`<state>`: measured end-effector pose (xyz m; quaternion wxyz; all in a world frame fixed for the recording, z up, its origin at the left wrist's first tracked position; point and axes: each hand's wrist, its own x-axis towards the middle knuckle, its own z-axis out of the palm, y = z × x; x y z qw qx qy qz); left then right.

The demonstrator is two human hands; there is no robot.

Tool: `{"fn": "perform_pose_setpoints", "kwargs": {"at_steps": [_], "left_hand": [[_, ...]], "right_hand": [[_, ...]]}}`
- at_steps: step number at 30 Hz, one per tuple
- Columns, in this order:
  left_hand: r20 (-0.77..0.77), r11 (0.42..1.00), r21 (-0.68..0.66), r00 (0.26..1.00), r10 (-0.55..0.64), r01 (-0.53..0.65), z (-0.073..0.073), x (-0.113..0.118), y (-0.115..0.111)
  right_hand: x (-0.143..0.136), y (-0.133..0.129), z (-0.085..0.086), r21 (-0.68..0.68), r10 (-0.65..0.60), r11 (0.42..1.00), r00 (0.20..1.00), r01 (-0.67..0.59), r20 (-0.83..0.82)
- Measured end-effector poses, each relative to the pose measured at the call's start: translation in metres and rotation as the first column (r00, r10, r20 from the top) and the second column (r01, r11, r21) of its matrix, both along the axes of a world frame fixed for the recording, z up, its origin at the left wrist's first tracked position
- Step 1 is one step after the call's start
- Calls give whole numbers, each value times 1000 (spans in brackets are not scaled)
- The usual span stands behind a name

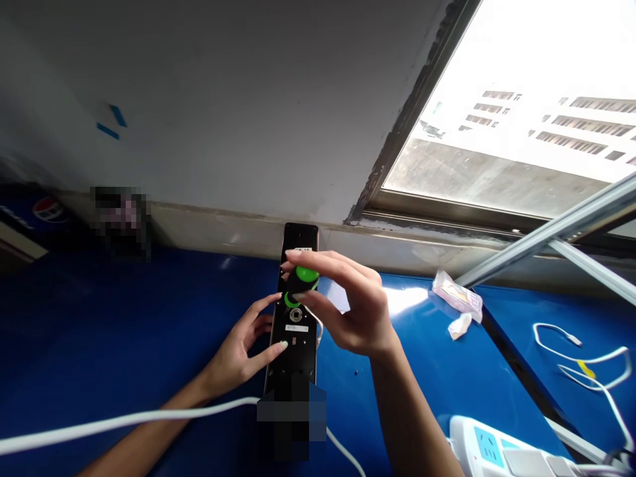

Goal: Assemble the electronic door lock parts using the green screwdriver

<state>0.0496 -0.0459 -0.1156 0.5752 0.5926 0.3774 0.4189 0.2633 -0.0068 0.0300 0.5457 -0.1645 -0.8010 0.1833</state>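
Observation:
A long black panel (294, 358) lies on the blue table, its far end near the wall. It bears a white label and a round metal fitting. My right hand (350, 298) is closed round a green and black screwdriver (303, 281) held over the panel's upper half; the tool's tip is hidden. On the panel's left edge rests my left hand (248, 341), its fingers apart and its thumb lying on the panel's face.
A white power strip (479, 450) sits at the lower right. Beyond it are a white cable (596, 381), a metal frame (556, 232) and a pink plastic packet (457, 295). Another white cable (124, 419) crosses the lower left.

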Motion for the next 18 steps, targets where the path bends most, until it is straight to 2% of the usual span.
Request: {"fn": "perform_pose_setpoints", "kwargs": {"at_steps": [4, 9, 14, 16, 18], "left_hand": [[20, 1000, 15, 1000, 11, -12, 3, 4, -2], [-9, 999, 31, 999, 31, -31, 7, 7, -5], [-16, 996, 61, 997, 71, -70, 6, 10, -5], [-14, 995, 58, 997, 79, -78, 6, 11, -6], [-3, 994, 56, 996, 90, -90, 6, 13, -6]], "right_hand": [[3, -1, 2, 77, -131, 989, 991, 130, 8], [9, -5, 5, 41, -117, 993, 989, 114, 89], [7, -8, 4, 161, -245, 960, 967, 230, 77], [4, -9, 4, 104, -199, 977, 972, 187, 123], [0, -11, 3, 27, -80, 997, 986, 77, 146]]}}
